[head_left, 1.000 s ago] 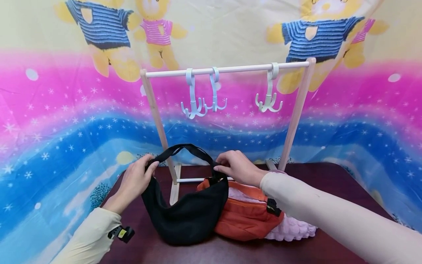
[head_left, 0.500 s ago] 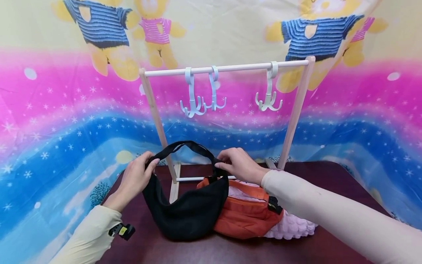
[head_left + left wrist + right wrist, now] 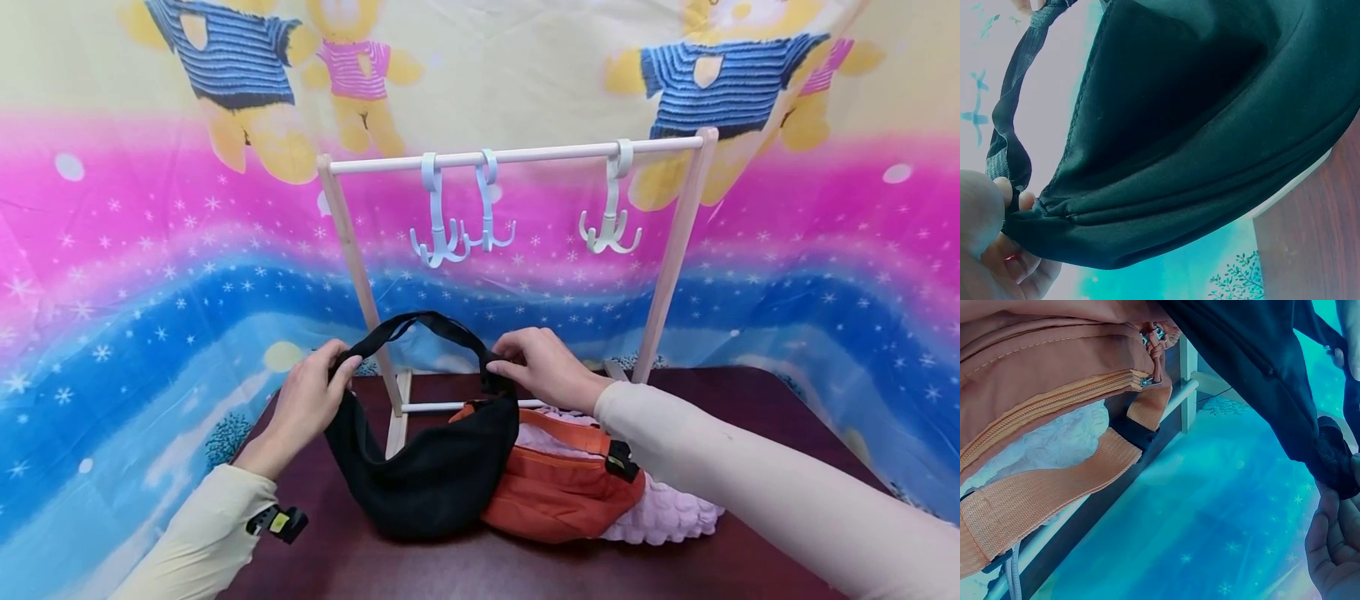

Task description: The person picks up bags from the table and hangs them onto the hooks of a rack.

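Observation:
A black shoulder bag (image 3: 431,492) hangs between my two hands, its strap (image 3: 435,321) arching up in a loop. My left hand (image 3: 307,400) pinches the strap's left end where it meets the bag; in the left wrist view the thumb and fingers (image 3: 1025,200) close on the gathered cloth. At the other end, my right hand (image 3: 543,371) pinches the strap near its join, also visible in the right wrist view as fingers (image 3: 1329,531) on the black fabric. Right behind the black bag lies an orange waist bag (image 3: 570,496), partly covered by it.
Beneath the orange bag is a pink bubbly-textured bag (image 3: 663,512). A wooden rack (image 3: 352,250) stands on the dark red table (image 3: 750,433), its top rail carrying two bluish hooks (image 3: 437,217) and one whitish hook (image 3: 611,204). A printed cloth (image 3: 825,317) surrounds the table.
Both hands have risen very slightly with the black bag, and its strap loop stands a little higher. The rack, hooks and other bags stay in place.

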### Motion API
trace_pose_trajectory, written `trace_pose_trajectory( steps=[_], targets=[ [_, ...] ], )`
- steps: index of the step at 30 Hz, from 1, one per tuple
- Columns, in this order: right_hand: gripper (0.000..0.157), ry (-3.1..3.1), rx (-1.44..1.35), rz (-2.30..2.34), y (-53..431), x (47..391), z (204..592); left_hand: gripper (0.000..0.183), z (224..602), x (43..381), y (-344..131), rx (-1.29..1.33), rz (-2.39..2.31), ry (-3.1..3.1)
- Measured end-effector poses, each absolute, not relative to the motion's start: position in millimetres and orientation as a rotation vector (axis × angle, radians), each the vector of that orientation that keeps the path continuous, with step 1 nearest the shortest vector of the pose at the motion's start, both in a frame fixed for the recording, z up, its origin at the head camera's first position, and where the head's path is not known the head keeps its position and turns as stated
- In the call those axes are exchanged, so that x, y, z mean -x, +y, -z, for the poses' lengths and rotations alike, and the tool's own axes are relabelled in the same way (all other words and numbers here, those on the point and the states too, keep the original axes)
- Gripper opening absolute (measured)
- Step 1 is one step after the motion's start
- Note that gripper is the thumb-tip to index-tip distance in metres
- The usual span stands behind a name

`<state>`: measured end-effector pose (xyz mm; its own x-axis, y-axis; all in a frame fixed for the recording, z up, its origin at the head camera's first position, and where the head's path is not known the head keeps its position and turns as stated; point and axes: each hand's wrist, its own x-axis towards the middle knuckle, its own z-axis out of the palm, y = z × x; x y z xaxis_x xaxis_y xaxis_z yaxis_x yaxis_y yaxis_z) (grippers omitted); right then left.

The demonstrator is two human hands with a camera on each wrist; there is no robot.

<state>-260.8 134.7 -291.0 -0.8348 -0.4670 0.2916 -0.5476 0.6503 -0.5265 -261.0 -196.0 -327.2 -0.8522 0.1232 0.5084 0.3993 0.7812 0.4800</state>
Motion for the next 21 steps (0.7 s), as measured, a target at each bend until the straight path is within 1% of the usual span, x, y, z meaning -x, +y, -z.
trace_pose_trajectory(
  steps=[13,21],
  targets=[
    [0.015,-2.709,-0.856,-0.95,134.1,262.2,289.8,0.018,323.9,260.9,-194.4,0.399,0.821,-2.499],
    [0.015,-2.69,-0.873,-0.942,131.5,264.1,287.9,0.02,321.3,260.6,-196.9,0.407,0.834,-2.49]
  ],
)
